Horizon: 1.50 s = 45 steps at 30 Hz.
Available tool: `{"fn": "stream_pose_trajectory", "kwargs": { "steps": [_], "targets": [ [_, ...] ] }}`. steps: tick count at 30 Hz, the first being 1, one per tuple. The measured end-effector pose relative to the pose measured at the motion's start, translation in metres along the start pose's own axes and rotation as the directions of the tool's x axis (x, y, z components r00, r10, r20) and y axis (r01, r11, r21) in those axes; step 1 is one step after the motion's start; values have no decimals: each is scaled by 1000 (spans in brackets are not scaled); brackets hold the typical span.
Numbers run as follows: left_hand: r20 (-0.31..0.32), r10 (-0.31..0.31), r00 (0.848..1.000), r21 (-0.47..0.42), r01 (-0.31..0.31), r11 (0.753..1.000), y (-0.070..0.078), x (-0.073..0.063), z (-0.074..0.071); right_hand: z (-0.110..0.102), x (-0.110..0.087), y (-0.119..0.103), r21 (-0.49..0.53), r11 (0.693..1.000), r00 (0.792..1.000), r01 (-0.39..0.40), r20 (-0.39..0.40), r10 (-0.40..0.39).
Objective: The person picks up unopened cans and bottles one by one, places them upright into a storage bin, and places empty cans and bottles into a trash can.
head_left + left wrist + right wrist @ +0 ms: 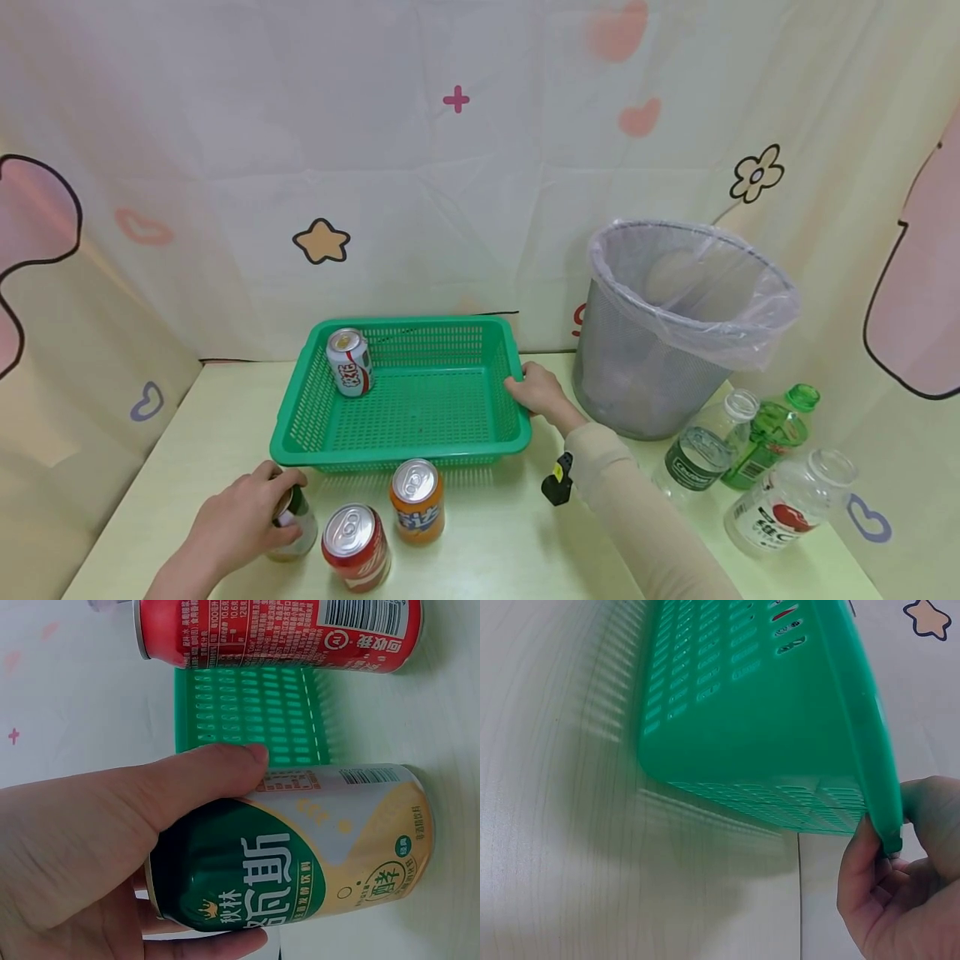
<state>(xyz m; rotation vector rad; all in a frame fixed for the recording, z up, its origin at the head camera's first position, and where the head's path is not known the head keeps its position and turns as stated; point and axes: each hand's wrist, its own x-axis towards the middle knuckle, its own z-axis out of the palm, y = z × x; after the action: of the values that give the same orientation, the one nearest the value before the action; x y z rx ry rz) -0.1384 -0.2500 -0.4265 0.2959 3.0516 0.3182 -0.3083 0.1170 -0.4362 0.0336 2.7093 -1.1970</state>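
My left hand (243, 512) grips a green, white and gold drink can (300, 855) near its top, thumb on one side and fingers on the other. In the head view that can stands at the table's front left, partly hidden by the hand. With my right hand (542, 390) I pinch the right rim of a green plastic basket (427, 457), thumb and curled fingers on either side of the edge. A white can (350, 363) stands in the basket's back left corner. A red can (356, 548) and an orange can (417, 502) are in front of the basket.
A mesh bin (637, 367) lined with a clear bag stands at the back right. Beside it are a clear bottle (701, 450), a green bottle (768, 437) and a clear jar with a white label (783, 508). A patterned curtain (450, 183) hangs behind the table.
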Motion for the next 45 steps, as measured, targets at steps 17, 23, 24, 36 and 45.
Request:
{"fn": "stream_pose_trajectory", "kwargs": {
  "steps": [17, 23, 24, 36, 45],
  "targets": [
    [36, 27, 999, -11, -27, 1000, -3, 4, -4, -2, 1, 0, 10, 1000, 1000, 4, 3, -4],
    [41, 47, 998, -27, -46, 999, -3, 4, -5, -2, 1, 0, 8, 1000, 1000, -2, 1, 2],
    [43, 51, 998, -27, -50, 998, -3, 4, -5, -2, 1, 0, 7, 1000, 1000, -3, 2, 3],
    [47, 85, 995, -13, -84, 996, -5, 4, -2, -1, 2, 1, -6, 1000, 1000, 5, -5, -5],
    [29, 97, 995, -3, -97, 995, -7, 2, -5, 1, 1, 1, 5, 1000, 1000, -1, -3, 1]
  ]
}}
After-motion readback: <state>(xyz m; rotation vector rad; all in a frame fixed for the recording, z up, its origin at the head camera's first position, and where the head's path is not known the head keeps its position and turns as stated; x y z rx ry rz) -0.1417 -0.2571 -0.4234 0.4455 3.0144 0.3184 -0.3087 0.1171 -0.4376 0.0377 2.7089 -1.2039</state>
